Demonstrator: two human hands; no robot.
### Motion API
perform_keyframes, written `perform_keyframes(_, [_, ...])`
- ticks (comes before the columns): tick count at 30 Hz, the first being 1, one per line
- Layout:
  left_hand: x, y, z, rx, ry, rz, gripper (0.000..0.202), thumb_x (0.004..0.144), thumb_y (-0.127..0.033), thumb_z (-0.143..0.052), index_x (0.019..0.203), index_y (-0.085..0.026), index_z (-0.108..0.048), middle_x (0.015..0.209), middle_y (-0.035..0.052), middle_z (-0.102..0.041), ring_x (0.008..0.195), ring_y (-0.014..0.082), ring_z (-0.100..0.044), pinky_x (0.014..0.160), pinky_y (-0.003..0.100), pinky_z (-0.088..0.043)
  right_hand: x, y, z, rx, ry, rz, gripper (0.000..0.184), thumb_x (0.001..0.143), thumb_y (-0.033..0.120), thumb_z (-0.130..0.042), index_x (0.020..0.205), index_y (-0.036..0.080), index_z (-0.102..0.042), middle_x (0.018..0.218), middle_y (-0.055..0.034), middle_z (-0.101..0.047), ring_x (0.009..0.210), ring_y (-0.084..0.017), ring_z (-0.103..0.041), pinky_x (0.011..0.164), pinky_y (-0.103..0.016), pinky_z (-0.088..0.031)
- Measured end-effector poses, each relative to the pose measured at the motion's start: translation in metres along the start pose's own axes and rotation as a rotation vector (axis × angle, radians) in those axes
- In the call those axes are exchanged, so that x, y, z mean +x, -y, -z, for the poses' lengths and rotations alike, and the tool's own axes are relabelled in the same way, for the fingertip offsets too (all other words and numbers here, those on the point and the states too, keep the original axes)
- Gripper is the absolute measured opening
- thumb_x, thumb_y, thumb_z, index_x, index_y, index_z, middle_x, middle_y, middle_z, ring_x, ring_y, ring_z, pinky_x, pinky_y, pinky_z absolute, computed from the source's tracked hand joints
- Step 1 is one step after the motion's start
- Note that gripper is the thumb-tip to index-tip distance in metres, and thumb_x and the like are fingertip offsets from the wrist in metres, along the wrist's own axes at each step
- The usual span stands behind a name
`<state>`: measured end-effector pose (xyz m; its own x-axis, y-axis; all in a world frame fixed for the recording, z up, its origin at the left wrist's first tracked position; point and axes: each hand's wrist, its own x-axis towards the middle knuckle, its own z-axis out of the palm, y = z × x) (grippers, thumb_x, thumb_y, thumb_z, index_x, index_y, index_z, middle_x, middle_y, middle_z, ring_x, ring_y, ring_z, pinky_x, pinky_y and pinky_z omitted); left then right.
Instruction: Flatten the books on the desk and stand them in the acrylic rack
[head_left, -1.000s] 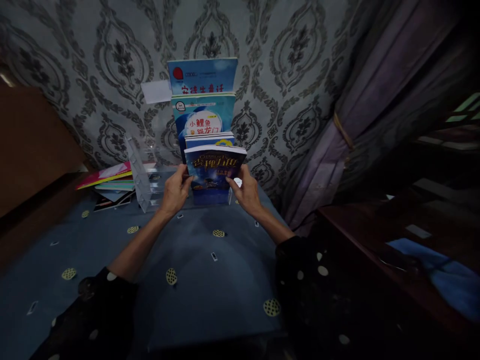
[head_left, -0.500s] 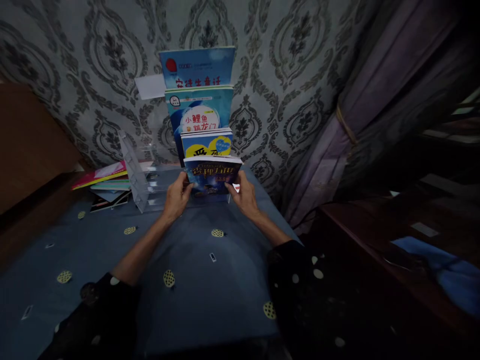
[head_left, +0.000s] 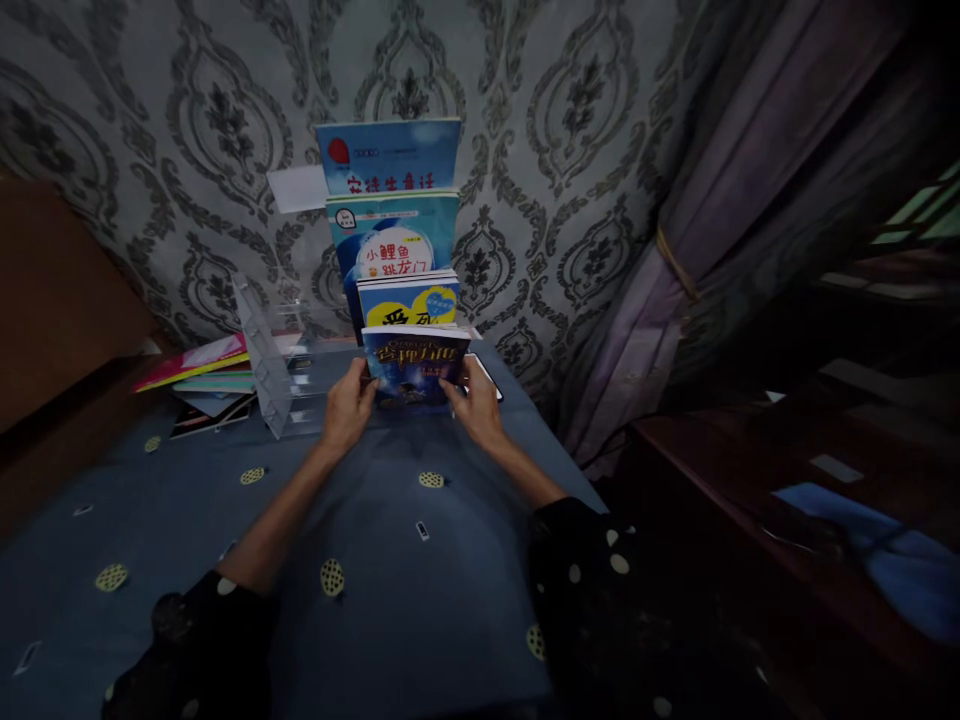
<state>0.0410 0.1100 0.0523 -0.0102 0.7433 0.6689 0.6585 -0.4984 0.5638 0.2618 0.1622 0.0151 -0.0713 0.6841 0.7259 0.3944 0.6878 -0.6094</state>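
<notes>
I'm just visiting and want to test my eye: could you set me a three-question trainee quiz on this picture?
1. Which hand holds the dark book: A, only the left; B, only the right; C, both?
2. True or false: a tie gathers the curtain.
3. Fill the gap: the cover of the back book bears a ____ spot near its upper left corner.

Key:
1. C: the left hand and right hand grip it at opposite sides.
2. True.
3. Red.
</notes>
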Motion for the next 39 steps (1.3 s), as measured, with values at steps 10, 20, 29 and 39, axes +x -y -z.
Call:
perform_keyframes(10, [-0.009, 0.006, -0.016, 0.130, -0.002, -0.032, 0.006, 0.091, -0.017, -0.051, 0.088, -0.022, -0.049, 0.087, 0.0032, -0.058, 0.084, 0.0201, -0.059, 0.077, 0.031, -0.048, -0.013, -0.022, -0.008, -0.120, -0.059, -0.028, 0.013, 0.089, 0.032, -0.059, 0.098, 0.022, -0.056, 0.094, -0.0074, -0.062, 0.090, -0.025, -0.059, 0.081, -0.042, -0.053])
perform_keyframes(20, [-0.011, -0.007, -0.013, 0.512, 0.171, 0.145, 0.007, 0.095, -0.017, -0.051, 0.092, -0.021, -0.047, 0.097, 0.0103, -0.066, 0.093, 0.0267, -0.065, 0.079, 0.035, -0.049, -0.017, -0.017, -0.010, -0.178, -0.063, -0.010, 0.020, 0.090, 0.027, -0.056, 0.109, 0.023, -0.059, 0.100, -0.0092, -0.065, 0.095, -0.027, -0.060, 0.086, -0.045, -0.052])
perform_keyframes(29, [-0.009, -0.017, -0.012, 0.547, 0.226, 0.286, 0.017, 0.103, -0.029, -0.046, 0.115, -0.019, -0.040, 0.099, 0.0118, -0.072, 0.089, 0.0291, -0.073, 0.071, 0.032, -0.048, -0.019, -0.009, -0.009, -0.174, -0.103, -0.070, 0.043, 0.089, 0.025, -0.054, 0.131, 0.021, -0.054, 0.108, -0.0103, -0.064, 0.100, -0.027, -0.060, 0.092, -0.046, -0.052])
perform_keyframes(39, [-0.007, -0.002, -0.016, 0.514, 0.227, 0.194, 0.009, 0.103, -0.025, -0.040, 0.104, -0.020, -0.047, 0.095, 0.0146, -0.072, 0.082, 0.0283, -0.072, 0.067, 0.031, -0.047, -0.021, -0.003, -0.013, -0.135, -0.061, -0.099, 0.041, 0.086, 0.016, -0.049, 0.124, 0.022, -0.063, 0.098, -0.0072, -0.058, 0.092, -0.026, -0.058, 0.087, -0.044, -0.053])
